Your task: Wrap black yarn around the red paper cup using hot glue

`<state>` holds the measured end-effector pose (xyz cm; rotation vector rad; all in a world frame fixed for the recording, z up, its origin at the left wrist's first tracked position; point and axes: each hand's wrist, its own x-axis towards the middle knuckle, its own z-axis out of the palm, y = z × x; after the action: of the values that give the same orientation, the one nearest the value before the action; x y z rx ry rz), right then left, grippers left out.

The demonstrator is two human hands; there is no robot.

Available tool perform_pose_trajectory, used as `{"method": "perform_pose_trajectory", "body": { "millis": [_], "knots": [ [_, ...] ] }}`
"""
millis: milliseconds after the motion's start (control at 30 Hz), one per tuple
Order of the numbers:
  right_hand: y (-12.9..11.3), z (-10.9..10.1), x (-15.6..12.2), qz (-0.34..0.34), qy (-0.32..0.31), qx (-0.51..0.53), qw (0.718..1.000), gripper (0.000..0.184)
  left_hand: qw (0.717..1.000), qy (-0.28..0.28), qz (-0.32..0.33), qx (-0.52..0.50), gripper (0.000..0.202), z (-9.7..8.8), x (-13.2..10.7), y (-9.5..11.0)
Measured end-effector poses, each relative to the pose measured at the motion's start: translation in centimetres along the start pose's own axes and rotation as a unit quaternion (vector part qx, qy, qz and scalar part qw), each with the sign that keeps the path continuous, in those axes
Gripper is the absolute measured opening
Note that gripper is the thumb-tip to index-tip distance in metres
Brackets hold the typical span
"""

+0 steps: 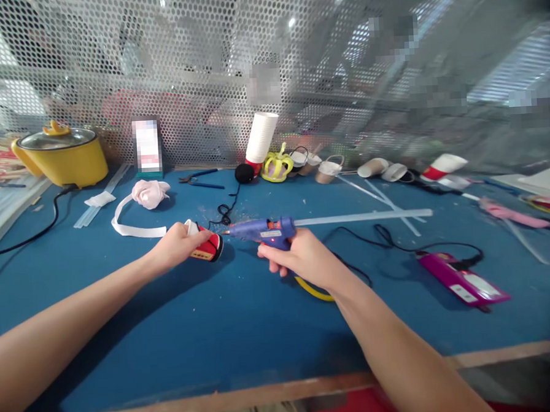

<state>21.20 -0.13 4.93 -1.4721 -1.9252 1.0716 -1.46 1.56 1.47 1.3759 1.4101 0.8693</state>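
Note:
My left hand (178, 243) is wrapped round a small red and white paper cup (206, 246) lying on its side on the blue table (216, 320). My right hand (300, 257) grips a blue hot glue gun (267, 231) by its handle. The gun's nozzle points left and almost touches the cup's rim. A long clear glue stick (363, 217) juts out of the gun's back to the right. The gun's black cord (397, 242) trails off to the right.
A yellow electric pot (60, 156) stands at back left, near a pink cloth with a white ribbon (148, 197). Pliers (202, 178), a stack of white cups (261, 139), a yellow crown (276, 166) and several cups line the mesh wall. A magenta device (461, 277) lies right.

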Motion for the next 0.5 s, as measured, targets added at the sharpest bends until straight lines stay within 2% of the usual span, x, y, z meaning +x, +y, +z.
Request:
{"method": "perform_pose_trajectory", "body": {
  "millis": [233, 500],
  "knots": [
    [-0.21, 0.61, -0.39, -0.003, 0.018, -0.046, 0.999, 0.021, 0.998, 0.015, 0.000, 0.061, 0.035, 0.08, -0.22, 0.37],
    [-0.80, 0.65, -0.71, -0.018, 0.009, -0.059, 0.998, 0.019, 0.998, 0.021, -0.009, 0.062, 0.035, 0.18, -0.32, 0.67]
  ]
}}
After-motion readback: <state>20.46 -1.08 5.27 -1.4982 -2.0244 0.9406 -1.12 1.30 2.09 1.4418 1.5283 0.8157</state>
